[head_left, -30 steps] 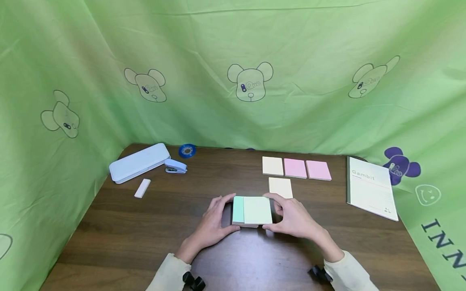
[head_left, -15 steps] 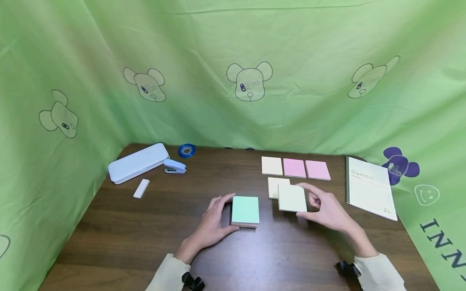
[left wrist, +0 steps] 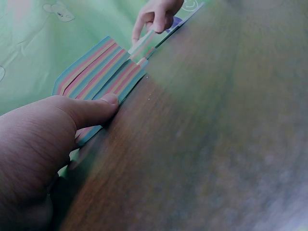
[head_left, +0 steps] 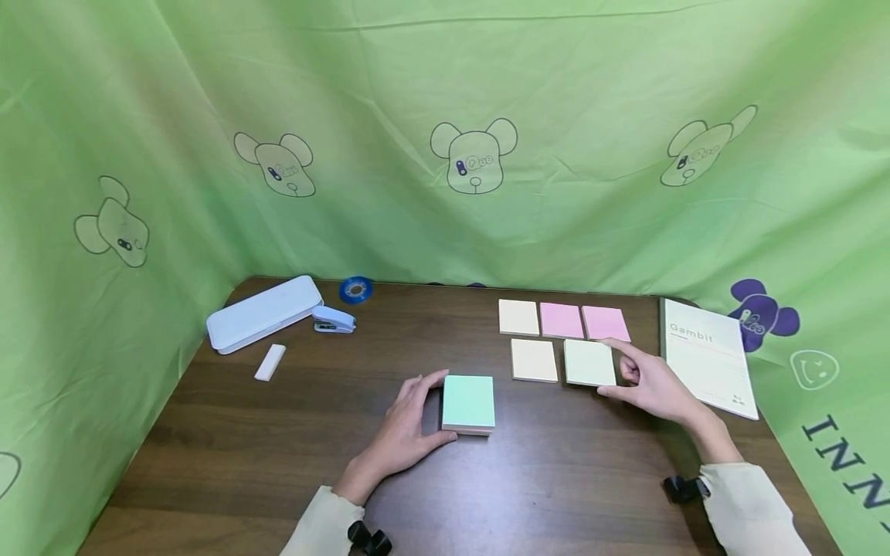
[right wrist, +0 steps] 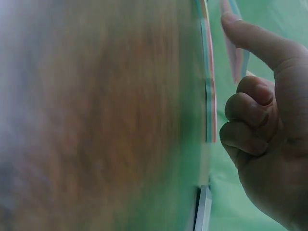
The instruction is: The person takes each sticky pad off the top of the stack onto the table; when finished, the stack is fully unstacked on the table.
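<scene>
A stack of sticky note pads (head_left: 468, 401) with a mint green top sits at the middle of the table. My left hand (head_left: 403, 428) grips it from the left, thumb on the near side and fingers at the far side. The left wrist view shows striped blue-green, pink and yellow edges on the stack (left wrist: 103, 70). To the right, my right hand (head_left: 650, 390) pinches a pale green sticky note pad (head_left: 589, 363) between thumb and index finger; its other fingers are curled in. Whether this pad touches the table, I cannot tell.
Behind lie a cream pad (head_left: 518, 316) and two pink pads (head_left: 560, 320) in a row, with another cream pad (head_left: 534, 360) in front. A notebook (head_left: 709, 359) lies far right. Pencil case (head_left: 264, 313), stapler (head_left: 334, 319), blue tape roll (head_left: 356, 289) and white eraser (head_left: 270, 362) are left.
My right hand has taken the pale green pad off the stack and carried it right, to beside the front cream pad. My left hand has stayed at the stack.
</scene>
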`<state>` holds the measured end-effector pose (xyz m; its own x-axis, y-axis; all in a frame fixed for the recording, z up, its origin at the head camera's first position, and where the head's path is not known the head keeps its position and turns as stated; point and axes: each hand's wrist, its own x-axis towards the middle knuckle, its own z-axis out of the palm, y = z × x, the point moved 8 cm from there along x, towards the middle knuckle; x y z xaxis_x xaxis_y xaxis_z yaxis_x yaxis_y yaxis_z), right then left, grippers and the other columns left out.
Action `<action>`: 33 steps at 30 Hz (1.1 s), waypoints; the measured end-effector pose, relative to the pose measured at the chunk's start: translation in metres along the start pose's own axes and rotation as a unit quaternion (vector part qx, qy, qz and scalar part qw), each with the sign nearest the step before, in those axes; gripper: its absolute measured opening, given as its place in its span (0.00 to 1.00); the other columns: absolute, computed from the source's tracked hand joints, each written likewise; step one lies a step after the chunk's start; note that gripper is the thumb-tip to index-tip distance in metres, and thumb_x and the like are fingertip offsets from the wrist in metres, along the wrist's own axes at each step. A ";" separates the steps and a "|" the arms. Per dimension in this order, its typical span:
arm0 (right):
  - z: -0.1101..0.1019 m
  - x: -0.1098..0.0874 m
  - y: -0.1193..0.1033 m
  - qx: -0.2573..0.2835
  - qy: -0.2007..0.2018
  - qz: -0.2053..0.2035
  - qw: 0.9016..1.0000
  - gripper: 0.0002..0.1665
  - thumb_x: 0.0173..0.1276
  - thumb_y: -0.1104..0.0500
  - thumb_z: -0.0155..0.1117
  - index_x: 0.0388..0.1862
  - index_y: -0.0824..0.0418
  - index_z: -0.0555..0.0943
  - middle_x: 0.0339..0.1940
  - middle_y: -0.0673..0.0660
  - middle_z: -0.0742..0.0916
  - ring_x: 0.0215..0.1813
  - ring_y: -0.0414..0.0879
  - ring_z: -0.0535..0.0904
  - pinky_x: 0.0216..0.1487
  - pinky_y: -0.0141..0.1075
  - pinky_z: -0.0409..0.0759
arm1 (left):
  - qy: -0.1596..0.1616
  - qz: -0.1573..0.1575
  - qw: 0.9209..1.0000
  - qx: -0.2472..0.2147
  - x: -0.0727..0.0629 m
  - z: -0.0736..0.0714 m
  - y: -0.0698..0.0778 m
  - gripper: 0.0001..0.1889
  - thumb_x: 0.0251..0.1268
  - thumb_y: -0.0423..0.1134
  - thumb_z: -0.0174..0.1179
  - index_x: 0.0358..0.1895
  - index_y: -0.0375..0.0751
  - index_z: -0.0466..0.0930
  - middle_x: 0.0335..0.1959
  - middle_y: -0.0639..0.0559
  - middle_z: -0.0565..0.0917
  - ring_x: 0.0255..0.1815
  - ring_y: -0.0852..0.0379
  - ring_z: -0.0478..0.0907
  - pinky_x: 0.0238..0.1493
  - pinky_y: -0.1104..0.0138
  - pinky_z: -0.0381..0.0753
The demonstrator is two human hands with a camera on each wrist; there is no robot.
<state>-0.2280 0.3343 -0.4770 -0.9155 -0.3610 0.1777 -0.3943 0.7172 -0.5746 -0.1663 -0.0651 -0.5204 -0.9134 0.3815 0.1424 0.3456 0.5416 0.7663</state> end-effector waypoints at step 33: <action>0.015 -0.001 0.023 -0.050 -0.004 0.079 0.996 0.53 0.63 0.47 0.88 0.83 0.57 0.75 0.28 0.45 0.69 0.29 0.36 0.60 0.36 0.36 0.62 | 0.000 -0.006 1.000 -0.005 0.000 0.000 0.001 0.52 0.64 0.42 0.84 0.87 0.53 0.62 0.79 0.50 0.77 0.83 0.44 0.63 0.82 0.37 0.64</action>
<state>-0.2352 0.3422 -0.5021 -0.9663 -0.2431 0.0850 -0.2517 0.8215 -0.5117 -0.1657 -0.0645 -0.5193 -0.9174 0.3754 0.1322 0.3322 0.5391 0.7740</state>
